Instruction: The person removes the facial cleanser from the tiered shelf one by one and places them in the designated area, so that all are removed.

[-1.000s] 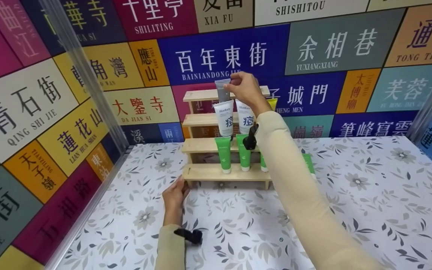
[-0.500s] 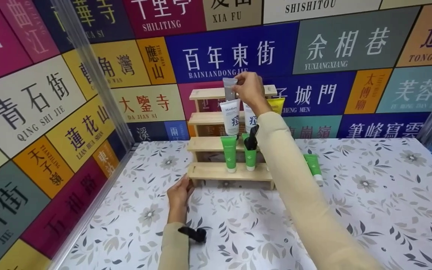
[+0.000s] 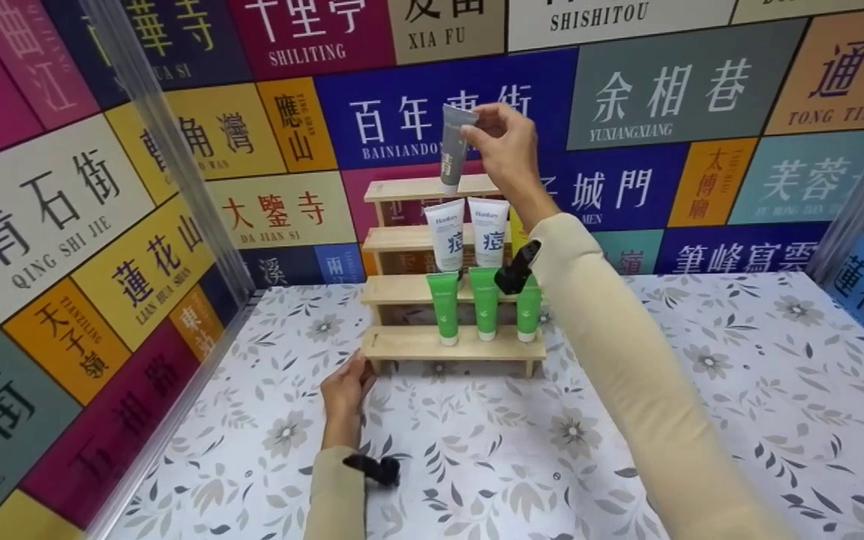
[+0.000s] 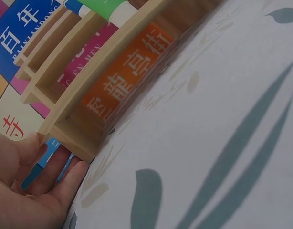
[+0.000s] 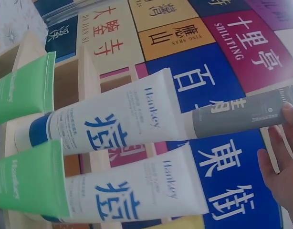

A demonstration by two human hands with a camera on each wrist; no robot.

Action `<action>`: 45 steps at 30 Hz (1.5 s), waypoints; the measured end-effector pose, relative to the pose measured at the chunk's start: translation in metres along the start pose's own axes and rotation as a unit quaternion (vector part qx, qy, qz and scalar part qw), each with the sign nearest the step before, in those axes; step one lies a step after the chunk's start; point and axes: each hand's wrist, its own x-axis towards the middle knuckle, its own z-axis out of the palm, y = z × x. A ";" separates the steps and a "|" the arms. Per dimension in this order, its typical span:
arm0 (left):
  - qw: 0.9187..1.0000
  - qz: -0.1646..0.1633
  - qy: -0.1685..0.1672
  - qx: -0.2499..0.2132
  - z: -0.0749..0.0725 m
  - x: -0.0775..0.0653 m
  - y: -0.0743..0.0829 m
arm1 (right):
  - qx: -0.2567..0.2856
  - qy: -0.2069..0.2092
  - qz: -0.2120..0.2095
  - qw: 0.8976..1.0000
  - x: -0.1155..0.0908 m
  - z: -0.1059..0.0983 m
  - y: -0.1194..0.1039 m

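Observation:
My right hand [image 3: 508,148] pinches a grey squeeze tube [image 3: 453,150] by its flat end, cap downward, above the top step of a wooden display rack [image 3: 402,346]. In the right wrist view, the grey tube [image 5: 242,113] appears beyond two white tubes [image 5: 122,112] with blue lettering. Those stand on a middle step, caps down. Several green tubes [image 3: 445,307] stand on the lowest step. At the rack's lower left end, my left hand [image 3: 345,391] holds the corner, with thumb and fingers about the end of the step [image 4: 75,136] in the left wrist view.
The rack stands on a table with a leaf-patterned cloth [image 3: 432,450], close to a wall of coloured sign panels [image 3: 447,97]. A clear corner post [image 3: 177,150] rises at the left. My right sleeve [image 3: 627,360] hides part of the table to the right of the rack.
My right hand has lifted the grey tube from behind the white tubes to above the top step. My left hand stays at the rack's corner.

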 end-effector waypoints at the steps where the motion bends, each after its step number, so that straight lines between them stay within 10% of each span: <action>1: 1.000 0.000 0.000 0.000 -0.001 0.001 0.000 | 0.004 -0.002 -0.007 1.000 -0.001 -0.001 -0.004; 25: 1.000 0.003 -0.004 0.009 -0.001 -0.004 -0.001 | 0.268 0.060 -0.003 0.962 -0.048 -0.064 -0.036; 45: 1.000 0.002 -0.008 -0.001 0.000 -0.003 -0.003 | 0.166 0.009 -0.005 0.986 -0.092 -0.150 0.015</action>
